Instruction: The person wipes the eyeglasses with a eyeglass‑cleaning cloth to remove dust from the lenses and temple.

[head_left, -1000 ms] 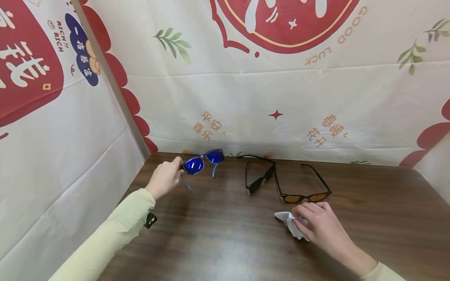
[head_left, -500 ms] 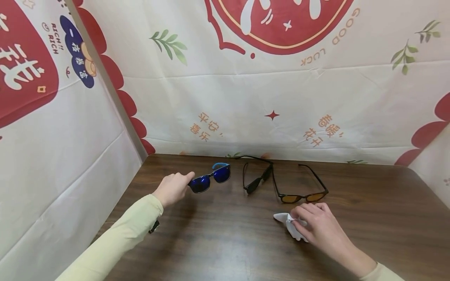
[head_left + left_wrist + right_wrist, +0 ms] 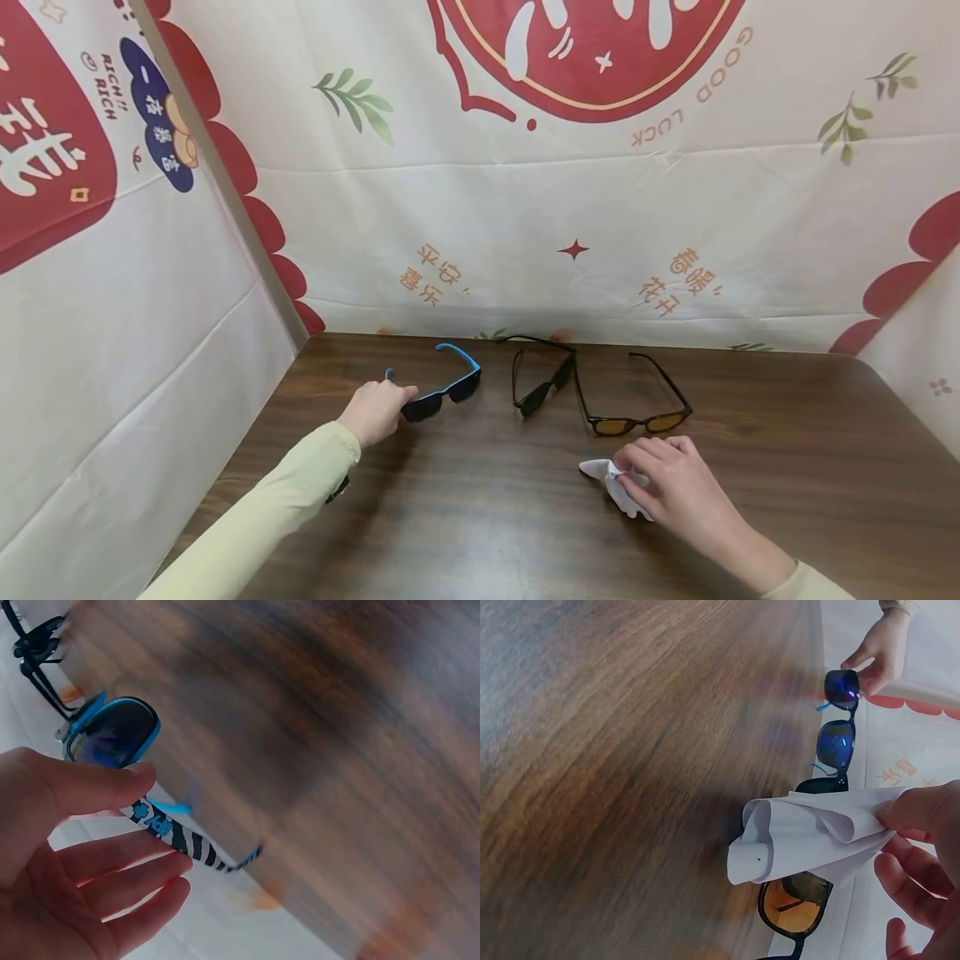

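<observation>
In the head view, my left hand [image 3: 372,410] pinches the outer corner of blue-and-black sunglasses [image 3: 465,387] at the table's left. Their arms are unfolded toward the back wall. The left wrist view shows my thumb by a dark lens [image 3: 112,739] and the patterned zebra-striped arm [image 3: 191,841] above my other fingers. Whether the sunglasses touch the table I cannot tell. My right hand [image 3: 686,492] pinches a crumpled white cloth [image 3: 617,492] over the table's right half; its loose folds hang from thumb and fingers in the right wrist view.
Black sunglasses [image 3: 536,399] lie mid-table at the back, close against amber-lensed glasses [image 3: 613,427] with unfolded arms, just beyond my right hand. The brown wooden table [image 3: 480,517] meets a printed white fabric wall [image 3: 487,208] behind and another at left.
My left hand has lowered the sunglasses toward the table and slightly right, tilting them so the lenses look dark and both arms point backward. My right hand keeps its hold on the cloth.
</observation>
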Demonstrator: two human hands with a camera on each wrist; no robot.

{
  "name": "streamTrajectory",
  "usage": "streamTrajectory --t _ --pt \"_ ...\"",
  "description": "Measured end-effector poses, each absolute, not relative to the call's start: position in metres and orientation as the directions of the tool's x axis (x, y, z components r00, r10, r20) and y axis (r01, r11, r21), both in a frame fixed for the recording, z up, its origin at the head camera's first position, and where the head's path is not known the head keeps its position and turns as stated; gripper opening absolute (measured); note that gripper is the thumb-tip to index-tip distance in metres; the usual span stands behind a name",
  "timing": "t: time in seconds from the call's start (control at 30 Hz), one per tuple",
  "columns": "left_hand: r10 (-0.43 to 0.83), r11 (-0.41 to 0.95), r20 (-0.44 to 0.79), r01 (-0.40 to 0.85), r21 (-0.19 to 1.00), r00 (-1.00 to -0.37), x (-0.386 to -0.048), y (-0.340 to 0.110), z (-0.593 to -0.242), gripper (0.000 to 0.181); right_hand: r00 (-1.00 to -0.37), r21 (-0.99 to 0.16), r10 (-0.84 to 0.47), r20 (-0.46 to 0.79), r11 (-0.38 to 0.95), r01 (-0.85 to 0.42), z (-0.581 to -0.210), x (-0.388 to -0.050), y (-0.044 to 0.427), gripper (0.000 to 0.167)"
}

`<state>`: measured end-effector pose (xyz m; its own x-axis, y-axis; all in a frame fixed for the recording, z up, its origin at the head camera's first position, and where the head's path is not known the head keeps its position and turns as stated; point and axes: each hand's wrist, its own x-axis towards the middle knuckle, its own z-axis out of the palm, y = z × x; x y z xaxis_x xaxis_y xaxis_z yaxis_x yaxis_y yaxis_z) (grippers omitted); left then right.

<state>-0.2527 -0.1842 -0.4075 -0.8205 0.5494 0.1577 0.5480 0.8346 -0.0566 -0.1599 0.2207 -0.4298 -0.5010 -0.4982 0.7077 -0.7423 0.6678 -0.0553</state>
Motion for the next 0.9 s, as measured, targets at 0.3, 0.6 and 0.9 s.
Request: streamTrajectory --t 0.3,0.6,0.9 --pt "0.525 0.851 0.114 0.519 -0.085 -0.843 -0.266 -0.181 -0.417 0.025 -0.508 -0.058 -0.507 0.696 0.665 -0.744 -0.428 -0.163 0.216 0.046" --pt "0.525 0.849 0.013 0.525 0.063 -0.851 -0.27 -0.16 -0.404 0.062 -0.52 -0.067 -0.506 0.688 0.669 -0.741 -0.428 -0.162 0.216 0.047" --pt "0.75 0.655 0.139 0.756 -0.014 -0.647 -0.277 -0.096 -0.402 0.05 -0.524 -0.073 -0.5 0.69 0.672 -0.737 -0.427 -0.164 0.218 0.046"
